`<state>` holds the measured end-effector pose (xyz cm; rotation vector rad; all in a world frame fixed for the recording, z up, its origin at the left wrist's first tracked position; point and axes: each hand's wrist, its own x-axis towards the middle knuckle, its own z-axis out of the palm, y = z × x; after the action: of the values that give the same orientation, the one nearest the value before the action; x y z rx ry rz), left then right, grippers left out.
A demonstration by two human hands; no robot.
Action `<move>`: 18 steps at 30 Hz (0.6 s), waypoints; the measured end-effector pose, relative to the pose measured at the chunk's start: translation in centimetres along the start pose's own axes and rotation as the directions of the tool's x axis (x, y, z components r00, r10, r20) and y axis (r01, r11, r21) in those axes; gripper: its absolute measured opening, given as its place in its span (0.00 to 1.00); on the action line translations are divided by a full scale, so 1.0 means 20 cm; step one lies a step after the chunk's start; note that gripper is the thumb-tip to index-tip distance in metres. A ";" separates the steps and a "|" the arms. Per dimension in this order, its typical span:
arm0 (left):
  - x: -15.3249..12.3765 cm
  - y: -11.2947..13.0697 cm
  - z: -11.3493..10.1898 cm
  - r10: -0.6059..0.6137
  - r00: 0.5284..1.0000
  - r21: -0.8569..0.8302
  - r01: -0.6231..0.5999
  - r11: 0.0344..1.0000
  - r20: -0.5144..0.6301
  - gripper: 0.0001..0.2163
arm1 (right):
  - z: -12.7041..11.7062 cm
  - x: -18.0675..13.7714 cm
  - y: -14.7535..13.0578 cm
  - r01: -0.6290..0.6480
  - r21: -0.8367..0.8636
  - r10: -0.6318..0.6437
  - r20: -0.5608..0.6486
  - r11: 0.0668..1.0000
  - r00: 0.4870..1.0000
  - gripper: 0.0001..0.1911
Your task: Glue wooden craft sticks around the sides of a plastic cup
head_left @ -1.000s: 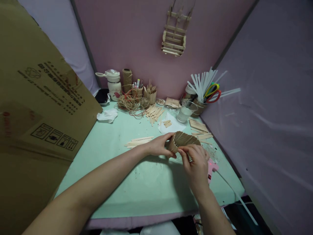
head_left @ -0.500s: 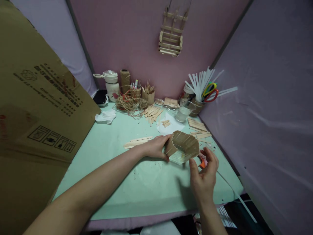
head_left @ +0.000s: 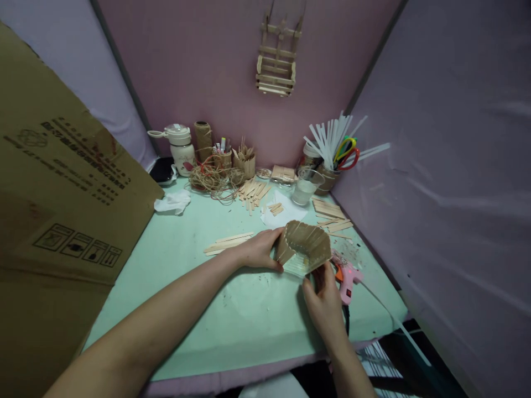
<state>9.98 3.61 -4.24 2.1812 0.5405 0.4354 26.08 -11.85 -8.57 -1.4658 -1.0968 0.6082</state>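
Note:
A small basket of wooden craft sticks (head_left: 305, 247) is tilted on the green table (head_left: 249, 315), its open mouth turned toward me. My left hand (head_left: 259, 250) grips its left wall, thumb and fingers closed on the sticks. My right hand (head_left: 326, 296) is just below the basket's front edge, fingertips touching its lower rim, fingers curled. A pink glue gun (head_left: 347, 279) lies on the table right beside my right hand.
Loose craft sticks (head_left: 226, 242) lie left of the basket, more sticks (head_left: 329, 213) at the right. At the back stand a twine tangle (head_left: 211, 178), a white jar (head_left: 180, 149), a plastic cup (head_left: 306, 189) and a pot with scissors (head_left: 332, 160). A cardboard sheet (head_left: 62, 182) leans at left.
My right hand let go of the basket's front, swung out to the right, then came back under its lower edge. The basket tipped so its opening faces me. The glue gun came into sight.

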 end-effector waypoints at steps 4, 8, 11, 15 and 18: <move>0.00 0.00 0.00 0.027 1.000 -0.030 -0.028 0.999 -0.016 0.44 | 0.00 0.00 0.00 0.006 -0.056 -0.007 -0.006 0.998 1.000 0.33; 0.00 -0.02 0.01 0.019 1.000 0.018 -0.019 1.000 -0.019 0.45 | 0.00 0.00 -0.01 0.011 -0.092 -0.012 -0.011 0.996 1.000 0.34; 0.00 -0.03 0.01 0.008 1.000 0.084 -0.007 0.996 -0.013 0.47 | 0.01 0.00 -0.02 0.014 -0.085 -0.015 -0.012 0.996 1.000 0.34; -0.01 -0.02 0.01 0.004 1.000 0.124 -0.004 0.992 -0.006 0.44 | 0.01 0.00 0.00 0.032 -0.073 -0.033 -0.010 0.997 0.999 0.32; -0.01 -0.02 0.01 0.014 1.000 0.132 -0.013 0.991 -0.004 0.42 | 0.01 0.00 0.00 0.022 -0.068 -0.023 -0.015 0.997 1.000 0.32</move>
<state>9.82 3.60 -4.67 2.3123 0.5722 0.4227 25.95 -11.74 -8.58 -1.5124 -1.1295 0.5469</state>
